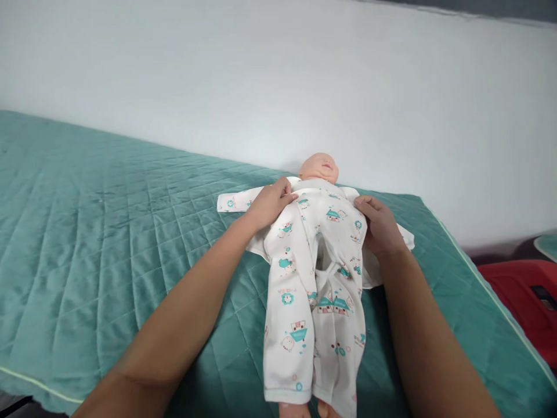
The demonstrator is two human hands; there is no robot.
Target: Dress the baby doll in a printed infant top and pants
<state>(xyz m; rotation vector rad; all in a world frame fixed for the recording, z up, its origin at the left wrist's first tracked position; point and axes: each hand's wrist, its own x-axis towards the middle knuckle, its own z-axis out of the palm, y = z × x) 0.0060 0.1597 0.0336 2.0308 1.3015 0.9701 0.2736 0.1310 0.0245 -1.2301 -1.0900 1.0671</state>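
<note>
A: Here's the doll, flat on its back on the green quilt, its smooth, round head right up at the far edge by the plain white wall.

B: And the hands?

A: Both at the waist of the trousers! The left hand has finger and thumb closed in a pinch on the cloth; the right hand has its fingers curled in, gripping the other side.

B: What's that fabric doing?

A: Soft, white, printed with little teal houses and animals, creased between the legs, straight at the hems. Two bare feet peek out towards the near edge.

B: There's a shirt as well.

A: Loose and white, one sleeve stretched flat towards the quilt's left side, its lower part spread beneath the trousers.

B: Lovely diamond stitching on that quilt, pale piping down its right edge, and a hard red thing just beyond.
</note>
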